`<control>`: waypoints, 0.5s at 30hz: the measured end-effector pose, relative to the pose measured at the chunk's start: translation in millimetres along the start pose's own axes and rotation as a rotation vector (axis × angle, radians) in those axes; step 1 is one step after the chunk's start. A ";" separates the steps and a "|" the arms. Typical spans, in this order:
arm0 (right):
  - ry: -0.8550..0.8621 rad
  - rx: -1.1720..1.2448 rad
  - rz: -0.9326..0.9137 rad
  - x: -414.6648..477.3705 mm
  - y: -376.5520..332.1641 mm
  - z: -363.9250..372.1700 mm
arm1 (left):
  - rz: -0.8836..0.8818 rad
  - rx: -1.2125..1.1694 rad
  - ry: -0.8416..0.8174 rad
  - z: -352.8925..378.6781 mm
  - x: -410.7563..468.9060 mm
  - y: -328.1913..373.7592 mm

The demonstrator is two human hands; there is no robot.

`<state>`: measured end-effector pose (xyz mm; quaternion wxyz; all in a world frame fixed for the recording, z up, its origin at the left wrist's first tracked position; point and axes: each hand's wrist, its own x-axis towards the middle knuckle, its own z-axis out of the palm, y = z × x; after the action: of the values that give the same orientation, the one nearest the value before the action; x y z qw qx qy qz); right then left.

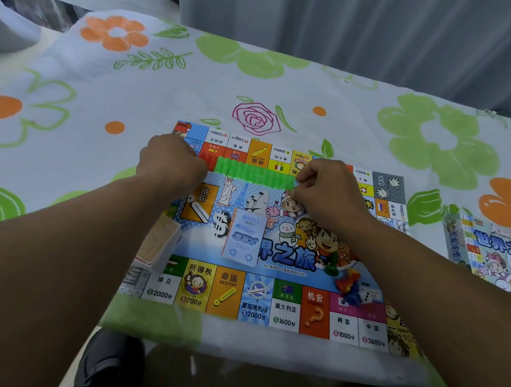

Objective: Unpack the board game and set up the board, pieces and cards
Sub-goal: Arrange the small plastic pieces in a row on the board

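Floral tablecloth (290,81), grey curtain (358,22) bhd.
Cloth pale w/ big orange & green flower prints, plus pink rose outline (255,118) far centre. Curtain pleated, runs along far side. Grey rounded obj (8,26) far left, can't tell what. Dark shoe (106,363) on floor below near table edge, left of centre.

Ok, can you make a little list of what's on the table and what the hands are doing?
board: game board lies flat on the flowered tablecloth
left hand: grips the green strip at its left end
right hand: pinches its right end
blue sheet: on the board's middle
card stack: at the board's left edge
pawns and die: near the board's lower right corner
box: on the cloth, right of the board
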<state>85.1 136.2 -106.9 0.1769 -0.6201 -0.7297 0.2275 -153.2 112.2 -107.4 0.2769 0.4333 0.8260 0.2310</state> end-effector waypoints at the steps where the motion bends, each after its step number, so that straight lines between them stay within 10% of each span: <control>1: 0.002 0.001 -0.002 0.2 0.1 0.3 | 0.002 0.000 0.001 0.4 0.1 0.0; 15: -0.059 -0.047 -0.023 0.8 -4.6 -4.6 | 0.000 0.011 0.002 0.5 1.5 -0.4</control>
<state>83.6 136.9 -100.5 0.1433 -0.6085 -0.7469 0.2263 -153.8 113.3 -108.5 0.2734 0.4347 0.8275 0.2269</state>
